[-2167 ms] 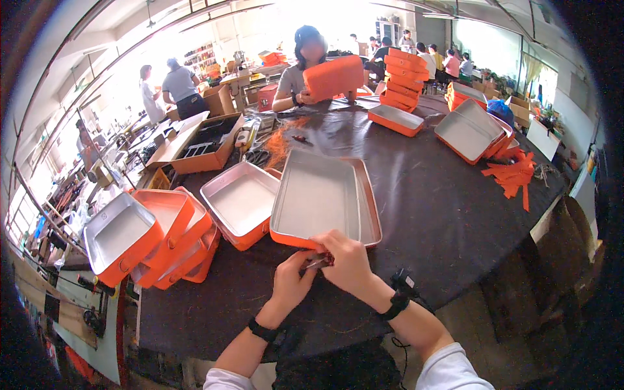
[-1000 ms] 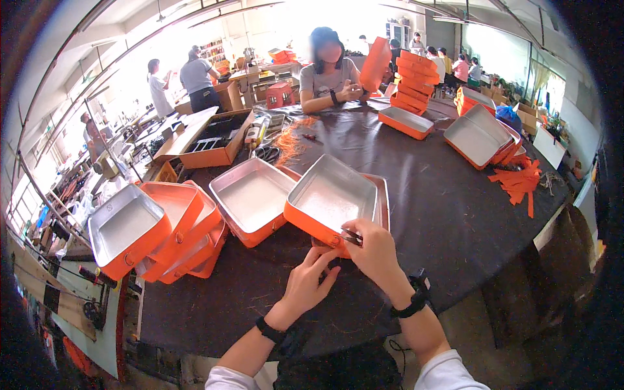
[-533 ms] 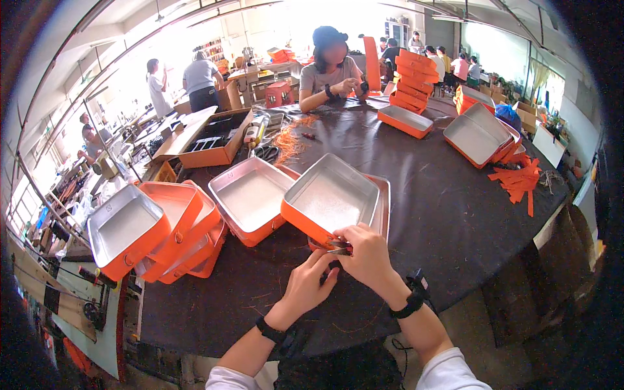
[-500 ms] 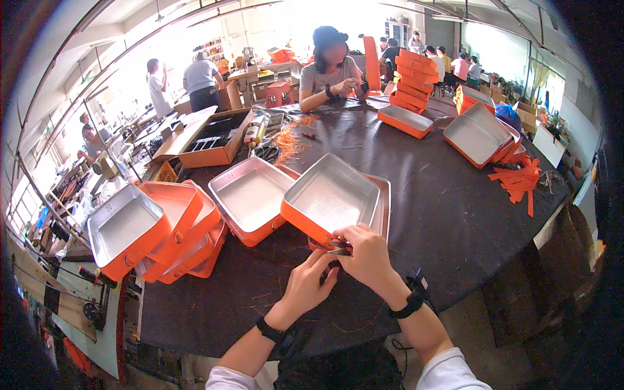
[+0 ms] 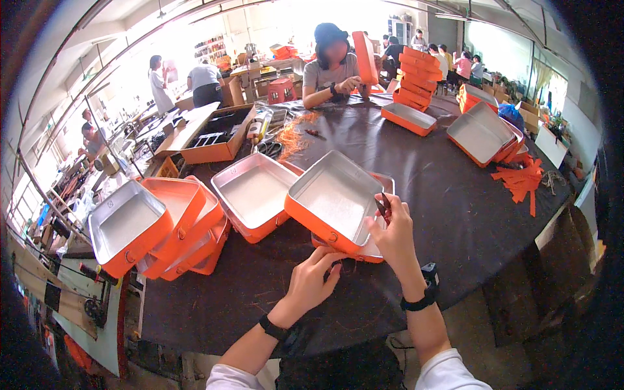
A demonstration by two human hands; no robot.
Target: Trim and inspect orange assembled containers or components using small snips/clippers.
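Two bare hands, lower centre: left hand [image 5: 308,285], right hand [image 5: 395,237]. Two wristbands [image 5: 273,329], one per wrist. One pair of snips [image 5: 385,206], centre. Trays [image 5: 331,198]: two overlapping at centre, at least two just left, at least four in left pile, one alone toward upper right, at least three leaning farther right. One tall orange stack [image 5: 415,79], upper right, at least five pieces. One cardboard box [image 5: 220,153], upper left. One heap of orange strips [image 5: 520,179], right.

Dark snips [image 5: 386,205] point upward near the open orange case [image 5: 328,198].
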